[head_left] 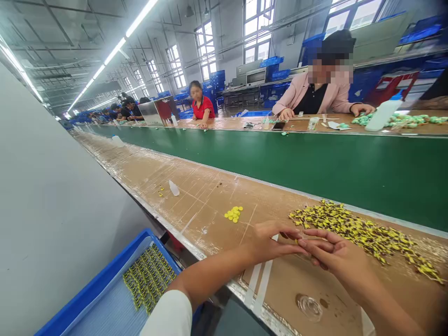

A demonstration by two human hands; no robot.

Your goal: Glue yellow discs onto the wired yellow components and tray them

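Observation:
My left hand (275, 241) and my right hand (331, 252) meet over the cardboard-covered bench, fingertips pinched together. Between them is a small yellow piece (297, 242), mostly hidden by the fingers, so its exact kind does not show. A large heap of small yellow and dark brown pieces (353, 231) spreads just beyond my right hand. To the left of my left hand lies a little group of flat yellow discs (234, 214). Below my hands a small round clear dish (309, 308) rests on the cardboard.
A blue tray (87, 291) at lower left holds rows of yellow and dark pieces. A small white squeeze bottle (174, 188) lies on the bench (196, 191). Past it runs a green conveyor belt (245, 151). Co-workers sit across it, near a large bottle (383, 113) and mint-green pieces.

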